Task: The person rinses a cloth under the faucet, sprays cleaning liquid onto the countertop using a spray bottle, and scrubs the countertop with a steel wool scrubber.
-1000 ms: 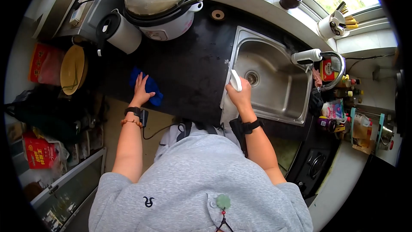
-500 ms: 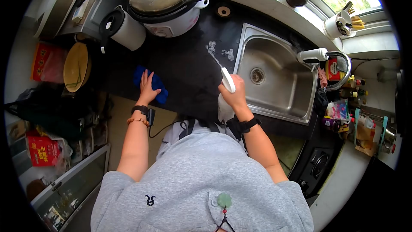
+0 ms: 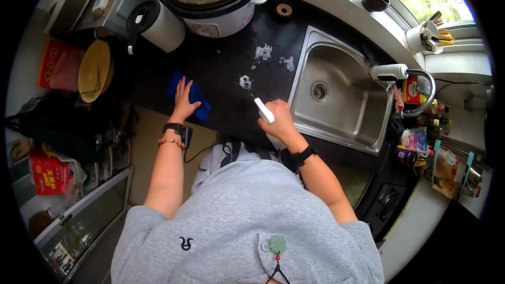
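Note:
My left hand (image 3: 185, 100) lies with its fingers spread on a blue cloth (image 3: 199, 103), pressing it to the black countertop (image 3: 221, 94). In my right hand (image 3: 280, 120) is a white spray bottle (image 3: 264, 111), its nozzle pointing forward over the counter; the hand and forearm hide most of the bottle's body. White foam (image 3: 245, 81) sits just ahead of the nozzle. Two more foam patches (image 3: 263, 52) lie farther back, one of them close to the sink's left rim.
A steel sink (image 3: 347, 100) with a faucet (image 3: 421, 92) is on the right. At the back left stand a rice cooker (image 3: 210, 23) and a kettle (image 3: 164, 31). A small round brown disc (image 3: 283, 10) lies behind the foam. Bottles (image 3: 434, 121) crowd the far right.
My right hand has moved left and a little nearer to me with the spray bottle. A new foam patch has appeared nearer to me on the counter. My left hand stays on the cloth.

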Available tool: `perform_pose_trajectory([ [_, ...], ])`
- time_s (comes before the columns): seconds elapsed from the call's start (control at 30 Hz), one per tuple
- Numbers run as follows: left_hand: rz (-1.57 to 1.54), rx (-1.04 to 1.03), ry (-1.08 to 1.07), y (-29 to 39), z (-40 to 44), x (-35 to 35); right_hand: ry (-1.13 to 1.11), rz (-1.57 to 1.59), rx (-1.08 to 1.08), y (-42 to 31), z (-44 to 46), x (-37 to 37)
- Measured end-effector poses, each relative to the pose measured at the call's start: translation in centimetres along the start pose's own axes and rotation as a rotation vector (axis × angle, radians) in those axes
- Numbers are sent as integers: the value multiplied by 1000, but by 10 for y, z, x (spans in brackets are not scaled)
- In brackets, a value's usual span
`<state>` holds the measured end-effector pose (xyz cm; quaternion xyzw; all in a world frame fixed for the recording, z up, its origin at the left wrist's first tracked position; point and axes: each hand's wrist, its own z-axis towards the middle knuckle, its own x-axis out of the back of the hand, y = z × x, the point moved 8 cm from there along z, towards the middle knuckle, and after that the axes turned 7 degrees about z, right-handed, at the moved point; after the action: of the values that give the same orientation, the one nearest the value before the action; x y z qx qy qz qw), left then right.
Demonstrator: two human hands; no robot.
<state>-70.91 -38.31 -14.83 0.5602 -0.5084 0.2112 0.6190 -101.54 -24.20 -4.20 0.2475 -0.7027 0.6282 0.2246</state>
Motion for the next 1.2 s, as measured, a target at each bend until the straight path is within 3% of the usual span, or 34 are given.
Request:
perform_pose_trajectory([
  [0.13, 20, 14, -14, -5, -1, 6, 8, 99, -42, 2, -3, -6],
  [0.23, 30, 62, 18, -24, -3, 17, 49, 86, 76, -15, -3, -5],
  [0.33, 73, 125, 73, -56, -6, 26, -154, 66, 107, -36, 2, -17],
  [0.47, 48, 120, 51, -72, -11, 30, -259, 51, 109, -36, 4, -44],
  [0.7, 61, 89, 60, -74, -12, 22, -212, 102, 202, -62, 22, -50],
  [0.87, 63, 75, 65, -78, -12, 21, -44, 31, 175, -56, 32, -29],
  [0.93, 83, 85, 72, -77, -11, 20, 149, 133, 117, -40, 31, 3],
  [1.07, 106, 97, 84, -68, -11, 18, 336, 289, -117, 12, 32, 62],
  [1.13, 110, 82, 79, -68, -11, 14, 458, 90, -91, 32, 34, 92],
  [1.2, 118, 54, 86, -69, -12, 12, 526, 192, -232, 42, 33, 121],
])
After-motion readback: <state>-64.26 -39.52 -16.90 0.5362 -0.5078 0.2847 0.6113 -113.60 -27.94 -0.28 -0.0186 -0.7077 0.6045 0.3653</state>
